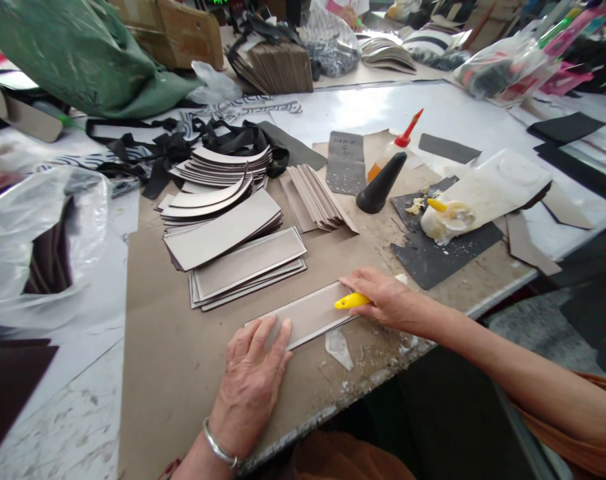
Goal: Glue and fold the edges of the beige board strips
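A long grey rectangular strip (310,313) lies on the brown paper sheet (167,360) near the table's front edge. My left hand (253,377) rests flat on the strip's left end, fingers stretched out, a metal bangle on the wrist. My right hand (383,297) is closed round a yellow-handled tool (351,301), whose tip lies on the strip's right end. A small clear scrap (340,347) lies just in front of the strip.
Stacks of grey rectangular and curved pieces (233,247) sit behind the strip. A black cone (380,187), an orange glue bottle (395,150), a white glue-smeared container (483,193) on black sheets stand to the right. A clear plastic bag (37,233) lies at left.
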`<state>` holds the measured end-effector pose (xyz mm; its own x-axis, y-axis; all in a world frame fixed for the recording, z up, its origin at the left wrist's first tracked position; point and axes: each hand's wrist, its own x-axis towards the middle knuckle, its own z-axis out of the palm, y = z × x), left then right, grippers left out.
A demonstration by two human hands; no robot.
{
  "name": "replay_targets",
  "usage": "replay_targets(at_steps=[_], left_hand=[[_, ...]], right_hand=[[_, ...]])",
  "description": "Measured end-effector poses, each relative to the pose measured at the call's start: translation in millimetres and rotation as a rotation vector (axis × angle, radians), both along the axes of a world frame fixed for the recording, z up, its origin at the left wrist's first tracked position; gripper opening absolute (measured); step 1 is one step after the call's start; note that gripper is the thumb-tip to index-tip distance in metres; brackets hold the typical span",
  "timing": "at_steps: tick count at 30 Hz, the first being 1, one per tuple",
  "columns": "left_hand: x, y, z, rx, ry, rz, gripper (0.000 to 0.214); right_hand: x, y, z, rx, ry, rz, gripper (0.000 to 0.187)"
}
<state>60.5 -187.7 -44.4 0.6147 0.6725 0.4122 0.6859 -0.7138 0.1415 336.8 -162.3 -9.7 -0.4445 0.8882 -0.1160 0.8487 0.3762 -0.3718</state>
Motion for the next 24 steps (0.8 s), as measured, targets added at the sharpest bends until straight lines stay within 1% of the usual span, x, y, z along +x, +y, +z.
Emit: replay_targets(at_steps=[10,14,18,20,22,24], left_hand=[[1,0,-0.8,-0.008,-0.02,-0.003,0.031],[1,0,-1.2,-0.007,-0.032,-0.007,0.031],[1,0,-1.9,-0.014,-0.046,0.005,0.032],[1,-1,-2.6,-0.013,-0.052,0.01,0.032],[1,-1,-3.6,-0.008,-0.058,0.01,0.032],[1,-1,-4.6,-0.004,-0.061,0.008,0.032]], right_hand=[[-2,-2,-0.3,0.014,0.014,-0.006,0.043],[-3,-2,0.4,0.025,0.002,-0.004,0.044],[1,-1,1.4,0.055,0.01,-0.02,0.046],[5,0,2.1,0.097,0.031,-0.083,0.04],[8,0,3.4,0.109,0.039,-0.165,0.026],[8,-1,5.4,0.046,0.027,-0.207,0.019]])
